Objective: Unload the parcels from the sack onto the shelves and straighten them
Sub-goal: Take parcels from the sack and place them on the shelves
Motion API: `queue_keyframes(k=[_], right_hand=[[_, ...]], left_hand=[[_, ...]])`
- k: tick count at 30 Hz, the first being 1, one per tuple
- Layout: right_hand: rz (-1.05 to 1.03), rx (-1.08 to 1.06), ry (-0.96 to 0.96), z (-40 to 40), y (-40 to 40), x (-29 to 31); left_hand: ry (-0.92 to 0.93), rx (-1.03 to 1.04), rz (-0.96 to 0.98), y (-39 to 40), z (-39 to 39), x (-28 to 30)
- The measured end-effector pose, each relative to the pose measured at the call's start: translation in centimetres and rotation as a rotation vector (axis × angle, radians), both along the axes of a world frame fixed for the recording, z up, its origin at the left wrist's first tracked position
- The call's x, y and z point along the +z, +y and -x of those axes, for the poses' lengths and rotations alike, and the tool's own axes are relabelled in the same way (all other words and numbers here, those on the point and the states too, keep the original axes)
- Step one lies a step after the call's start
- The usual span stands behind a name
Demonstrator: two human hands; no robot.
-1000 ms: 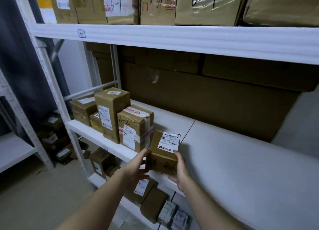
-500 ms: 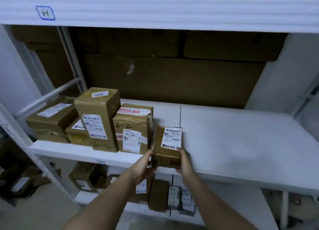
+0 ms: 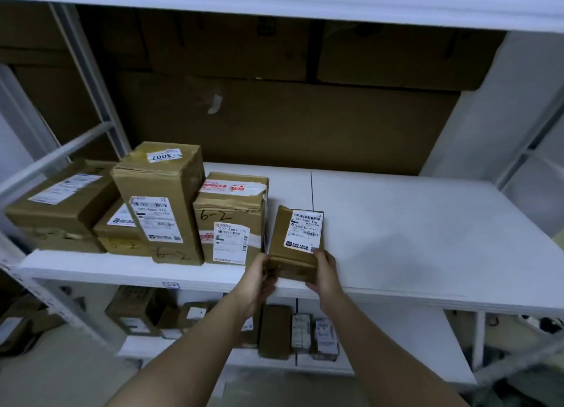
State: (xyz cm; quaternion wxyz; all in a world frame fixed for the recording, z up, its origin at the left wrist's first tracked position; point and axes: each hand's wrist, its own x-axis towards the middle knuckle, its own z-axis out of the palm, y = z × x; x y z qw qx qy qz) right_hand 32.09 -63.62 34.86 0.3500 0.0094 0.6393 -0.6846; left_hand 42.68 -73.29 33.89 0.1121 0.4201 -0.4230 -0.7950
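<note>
The small print on the parcel label is too tiny to read. Both hands cover its front bottom corners. The top shelf is cut off by the top edge. Boxes on the low shelf are dark and partly hidden behind the arms.

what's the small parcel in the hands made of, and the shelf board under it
Small parcel: likely brown corrugated cardboard, matte, with creased edges and a white paper label. Shelf board: smooth white panel, matte, perhaps painted metal or laminate; a thin seam shows between panels.
</note>
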Motion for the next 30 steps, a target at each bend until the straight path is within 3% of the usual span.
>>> queue_keyframes(k=[8,22,30], right_hand=[[-0.003,0.002,0.009,1.7,-2.1,-0.2],[0.013,0.070,-0.031,3.3,-2.4,-1.0],[-0.135,-0.124,0.068,2.9,0.8,-2.4]], left_hand=[[-0.058,0.056,-0.096,-0.6,1.1,-0.1],[-0.172,-0.039,-0.057,-0.4,0.7,0.4],[-0.261,-0.160,0.033,0.2,-1.2,0.7]])
